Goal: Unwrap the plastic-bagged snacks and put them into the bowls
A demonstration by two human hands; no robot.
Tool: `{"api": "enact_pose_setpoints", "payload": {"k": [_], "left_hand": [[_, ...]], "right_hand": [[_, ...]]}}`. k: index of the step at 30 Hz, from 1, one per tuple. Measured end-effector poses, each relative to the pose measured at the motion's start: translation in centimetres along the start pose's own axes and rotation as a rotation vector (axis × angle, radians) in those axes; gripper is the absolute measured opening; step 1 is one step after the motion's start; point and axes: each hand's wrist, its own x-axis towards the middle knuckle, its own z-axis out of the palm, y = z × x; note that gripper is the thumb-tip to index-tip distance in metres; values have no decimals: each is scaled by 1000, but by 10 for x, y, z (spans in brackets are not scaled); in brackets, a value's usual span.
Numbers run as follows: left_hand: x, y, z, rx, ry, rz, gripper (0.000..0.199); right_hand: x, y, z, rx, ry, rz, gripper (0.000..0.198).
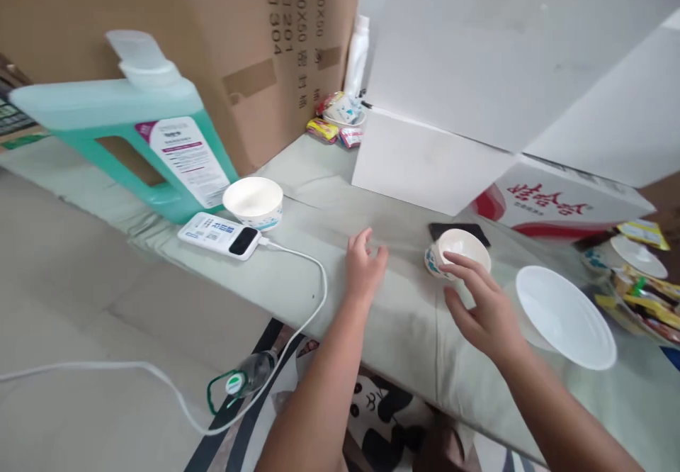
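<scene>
My left hand (365, 265) is over the cloth-covered table, its fingers loosely curled and apart with nothing held. To the right, my right hand (483, 312) has thumb and fingers spread. Its fingertips overlap the near side of a small white paper bowl (470, 245) with a blue pattern; whether they touch it I cannot tell. That bowl stands in front of a flat black object (440, 231). Beside my right wrist is a larger white plastic bowl or lid (566, 316), tilted. Another patterned paper bowl (253, 199) sits left of my left hand.
A white power bank (212, 234) with a trailing white cable (321, 273) lies near the table's front edge. Behind it stand a jug of green liquid (180, 153) and a cardboard box (255, 118). White panels (425, 160) border the back; snack packets (651, 302) lie right.
</scene>
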Motion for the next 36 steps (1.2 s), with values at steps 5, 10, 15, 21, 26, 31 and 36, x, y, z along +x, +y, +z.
{"api": "enact_pose_setpoints", "payload": {"k": [5, 10, 15, 21, 26, 31, 36], "left_hand": [[18, -5, -20, -89, 141, -137, 41], [25, -6, -19, -188, 187, -161, 43], [40, -13, -29, -211, 238, -135, 49], [45, -20, -38, -192, 246, -57, 49], [43, -23, -39, -206, 240, -119, 50], [44, -27, -44, -195, 172, -132, 49], [47, -28, -45, -215, 185, -131, 39]], "right_hand": [[94, -15, 76, 190, -184, -34, 31], [185, -22, 148, 288, -308, 70, 38], [256, -21, 203, 202, -350, 145, 48], [331, -8, 268, 23, -368, 359, 57], [389, 13, 312, -162, -374, 530, 70], [412, 38, 327, -206, -470, 460, 79], [415, 50, 332, -209, -521, 521, 82]]}}
